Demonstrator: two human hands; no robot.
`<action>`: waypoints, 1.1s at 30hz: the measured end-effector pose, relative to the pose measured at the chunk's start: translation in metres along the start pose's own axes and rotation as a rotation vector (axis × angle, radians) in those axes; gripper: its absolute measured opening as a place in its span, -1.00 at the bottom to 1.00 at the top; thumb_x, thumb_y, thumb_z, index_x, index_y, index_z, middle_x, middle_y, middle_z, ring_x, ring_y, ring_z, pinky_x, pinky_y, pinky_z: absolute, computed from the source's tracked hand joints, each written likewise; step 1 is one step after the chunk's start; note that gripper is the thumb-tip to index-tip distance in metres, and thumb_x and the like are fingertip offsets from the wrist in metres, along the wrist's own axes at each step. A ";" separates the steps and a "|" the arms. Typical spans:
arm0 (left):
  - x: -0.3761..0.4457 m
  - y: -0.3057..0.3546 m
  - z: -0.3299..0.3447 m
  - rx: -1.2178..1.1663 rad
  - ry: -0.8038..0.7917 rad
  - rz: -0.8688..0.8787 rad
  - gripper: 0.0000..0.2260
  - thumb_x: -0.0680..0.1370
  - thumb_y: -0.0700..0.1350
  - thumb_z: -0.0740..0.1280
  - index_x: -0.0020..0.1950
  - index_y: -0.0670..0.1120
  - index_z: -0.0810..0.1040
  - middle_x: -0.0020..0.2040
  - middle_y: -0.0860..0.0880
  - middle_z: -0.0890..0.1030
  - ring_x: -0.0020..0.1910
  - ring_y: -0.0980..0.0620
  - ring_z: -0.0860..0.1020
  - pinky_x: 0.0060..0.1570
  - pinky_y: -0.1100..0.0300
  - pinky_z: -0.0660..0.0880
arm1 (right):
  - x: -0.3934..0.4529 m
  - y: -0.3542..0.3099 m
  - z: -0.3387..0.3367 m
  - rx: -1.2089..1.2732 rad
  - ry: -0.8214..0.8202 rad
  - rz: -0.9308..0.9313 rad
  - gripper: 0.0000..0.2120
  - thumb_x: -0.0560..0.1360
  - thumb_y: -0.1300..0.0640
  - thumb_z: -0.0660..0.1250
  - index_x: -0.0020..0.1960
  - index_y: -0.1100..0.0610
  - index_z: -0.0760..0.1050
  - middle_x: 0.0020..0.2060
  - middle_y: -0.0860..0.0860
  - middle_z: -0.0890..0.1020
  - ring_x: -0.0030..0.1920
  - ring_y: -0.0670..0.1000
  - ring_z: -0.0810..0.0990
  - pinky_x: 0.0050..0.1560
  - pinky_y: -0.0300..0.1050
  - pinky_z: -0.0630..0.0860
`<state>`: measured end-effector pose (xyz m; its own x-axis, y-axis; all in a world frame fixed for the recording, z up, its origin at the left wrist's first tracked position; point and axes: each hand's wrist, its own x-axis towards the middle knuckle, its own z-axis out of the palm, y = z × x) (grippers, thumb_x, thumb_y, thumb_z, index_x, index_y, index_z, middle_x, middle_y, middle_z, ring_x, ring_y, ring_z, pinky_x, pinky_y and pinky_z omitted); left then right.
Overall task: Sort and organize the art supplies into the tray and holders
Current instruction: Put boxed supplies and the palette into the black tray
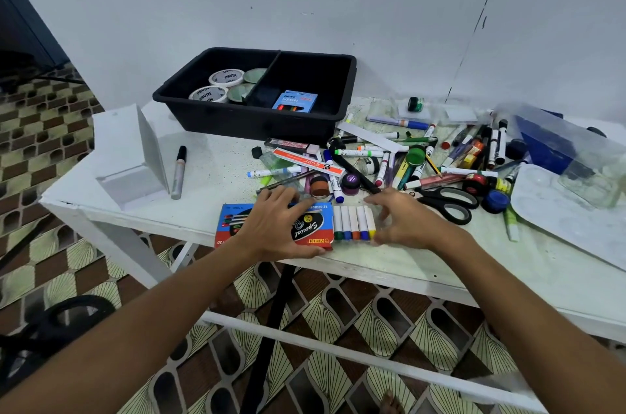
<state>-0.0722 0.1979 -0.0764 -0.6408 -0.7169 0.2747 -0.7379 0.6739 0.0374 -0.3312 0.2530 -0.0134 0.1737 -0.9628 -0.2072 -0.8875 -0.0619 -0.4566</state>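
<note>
Head view shows the left hand (276,222) lying over a red and blue marker box (237,225) at the table's (210,176) near edge, fingers spread along its far side and thumb curled round the near right corner, gripping it. Five white markers (354,222) stick out of the box's right end in a row. The right hand (403,219) hovers at their right side, fingers loosely curved and blurred, holding nothing. At the far edge stands a black tray (257,124) with tape rolls (216,85) in its left compartment and a blue neon pack (294,102) in its right one.
</note>
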 end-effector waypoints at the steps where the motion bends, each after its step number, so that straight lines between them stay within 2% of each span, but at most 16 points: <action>1: 0.000 0.001 0.000 -0.006 -0.002 -0.011 -0.10 0.32 0.59 0.01 0.32 -0.07 0.47 0.11 -0.09 0.48 0.11 -0.08 0.45 0.16 -0.05 0.39 | 0.001 -0.003 0.003 0.057 0.023 -0.004 -0.21 0.32 0.15 0.57 0.46 0.14 0.31 0.15 0.03 0.45 0.14 0.01 0.48 0.02 -0.18 0.45; 3: 0.002 0.001 -0.001 -0.022 -0.003 -0.046 -0.09 0.32 0.59 0.01 0.34 -0.06 0.46 0.13 -0.09 0.47 0.13 -0.07 0.44 0.19 -0.05 0.37 | 0.003 -0.010 0.010 0.168 0.101 -0.026 -0.23 0.31 0.21 0.57 0.45 0.12 0.34 0.17 0.02 0.47 0.04 -0.04 0.51 -0.10 -0.23 0.48; 7: 0.004 0.002 -0.004 -0.014 0.015 -0.079 -0.09 0.32 0.59 0.00 0.35 -0.07 0.46 0.11 -0.08 0.47 0.11 -0.05 0.43 0.14 -0.01 0.38 | 0.006 -0.022 0.018 0.386 0.184 -0.004 -0.29 0.33 0.30 0.54 0.42 0.13 0.36 0.09 0.04 0.48 -0.07 -0.02 0.56 -0.07 -0.09 0.59; 8: 0.004 0.002 -0.005 -0.014 0.019 -0.087 -0.09 0.32 0.59 0.00 0.35 -0.07 0.46 0.10 -0.07 0.47 0.10 -0.04 0.43 0.13 0.00 0.38 | 0.008 -0.021 0.020 0.474 0.215 0.023 -0.35 0.33 0.32 0.53 0.37 0.17 0.40 0.07 0.06 0.50 -0.06 0.00 0.56 -0.05 -0.07 0.60; 10: 0.004 0.001 -0.006 -0.019 0.022 -0.104 -0.08 0.32 0.59 -0.01 0.36 -0.06 0.46 0.10 -0.06 0.46 0.11 -0.04 0.42 0.13 0.00 0.38 | 0.009 -0.018 0.022 0.659 0.272 0.105 -0.62 0.39 0.36 0.47 0.17 0.23 0.51 -0.03 0.11 0.56 -0.09 0.05 0.58 -0.05 -0.08 0.60; 11: 0.004 0.001 -0.007 -0.022 0.026 -0.110 -0.08 0.32 0.59 -0.01 0.36 -0.06 0.46 0.10 -0.06 0.46 0.11 -0.04 0.43 0.13 -0.01 0.38 | 0.009 -0.018 0.023 0.745 0.275 0.141 -0.77 0.43 0.39 0.42 0.06 0.22 0.54 -0.10 0.13 0.59 -0.11 0.09 0.59 -0.09 -0.08 0.59; 12: 0.004 0.002 -0.007 -0.025 0.032 -0.112 -0.09 0.32 0.59 -0.01 0.36 -0.07 0.46 0.09 -0.07 0.46 0.10 -0.04 0.43 0.12 -0.01 0.39 | 0.008 -0.018 0.024 0.814 0.271 0.166 -0.84 0.47 0.42 0.35 -0.03 0.20 0.56 -0.17 0.13 0.61 -0.14 0.10 0.60 -0.16 -0.11 0.58; 14: 0.004 0.003 -0.007 -0.032 0.049 -0.119 -0.09 0.33 0.58 -0.01 0.34 -0.08 0.47 0.08 -0.07 0.47 0.09 -0.05 0.44 0.11 -0.02 0.40 | 0.007 -0.023 0.026 0.921 0.263 0.199 -0.74 0.50 0.46 0.23 -0.10 0.16 0.59 -0.17 0.14 0.64 -0.15 0.07 0.58 -0.24 -0.18 0.52; 18: 0.007 0.008 -0.013 -0.064 0.124 -0.130 -0.11 0.34 0.57 0.00 0.30 -0.10 0.49 0.04 -0.09 0.47 0.03 -0.07 0.46 0.05 -0.01 0.42 | 0.010 -0.038 0.028 1.147 0.170 0.257 -0.64 0.47 0.49 0.12 0.01 0.23 0.63 0.02 0.15 0.64 -0.04 0.05 0.52 -0.20 -0.15 0.45; 20: 0.009 0.013 -0.015 -0.070 0.157 -0.138 -0.11 0.34 0.57 0.01 0.30 -0.10 0.49 0.03 -0.10 0.48 0.02 -0.07 0.47 0.04 0.00 0.42 | 0.012 -0.043 0.027 1.256 0.121 0.271 -0.65 0.49 0.44 0.11 0.04 0.24 0.63 0.07 0.19 0.63 0.08 0.15 0.54 -0.04 0.00 0.54; 22: 0.011 0.015 -0.017 -0.078 0.184 -0.165 -0.10 0.34 0.58 0.00 0.31 -0.10 0.49 0.05 -0.12 0.49 0.04 -0.07 0.48 0.05 -0.01 0.43 | 0.013 -0.044 0.025 1.383 0.056 0.268 -0.71 0.53 0.36 0.14 0.10 0.26 0.59 0.10 0.23 0.61 0.12 0.22 0.56 0.14 0.16 0.52; 24: 0.014 0.016 -0.020 -0.087 0.219 -0.210 -0.09 0.33 0.58 0.02 0.32 -0.10 0.49 0.06 -0.12 0.50 0.04 -0.07 0.48 0.06 -0.01 0.43 | 0.014 -0.044 0.020 1.483 -0.056 0.234 -0.78 0.56 0.25 0.22 0.16 0.22 0.55 0.05 0.23 0.62 0.00 0.19 0.61 0.07 0.17 0.57; 26: 0.020 0.020 -0.027 -0.104 0.261 -0.263 -0.13 0.31 0.56 0.10 0.31 -0.08 0.50 0.02 -0.09 0.48 0.00 -0.04 0.46 0.03 0.02 0.44 | 0.017 -0.043 0.016 1.496 -0.125 0.177 -0.76 0.53 0.27 0.31 0.19 0.17 0.51 -0.05 0.21 0.64 -0.16 0.15 0.64 -0.02 0.14 0.62; 30: 0.038 0.025 -0.051 -0.167 0.233 -0.346 -0.10 0.25 0.56 0.16 0.38 -0.02 0.44 0.02 -0.01 0.41 0.02 0.04 0.40 0.04 0.07 0.42 | 0.033 -0.046 -0.005 1.459 -0.055 0.068 -0.78 0.51 0.38 0.28 0.12 0.18 0.51 -0.20 0.18 0.67 -0.30 0.12 0.64 -0.21 0.03 0.65; 33: 0.047 0.012 -0.076 -0.450 0.135 -0.377 -0.11 0.26 0.51 0.25 0.47 0.07 0.30 0.04 0.07 0.40 0.03 0.14 0.42 0.00 0.27 0.43 | 0.050 -0.043 -0.037 1.338 -0.003 0.006 -0.81 0.54 0.34 0.25 0.06 0.15 0.55 -0.25 0.15 0.66 -0.35 0.08 0.63 -0.32 -0.08 0.62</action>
<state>-0.0957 0.1858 0.0096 -0.2977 -0.9120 0.2820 -0.7278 0.4080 0.5512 -0.3004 0.1976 0.0275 0.1739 -0.9614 -0.2134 0.2091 0.2478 -0.9460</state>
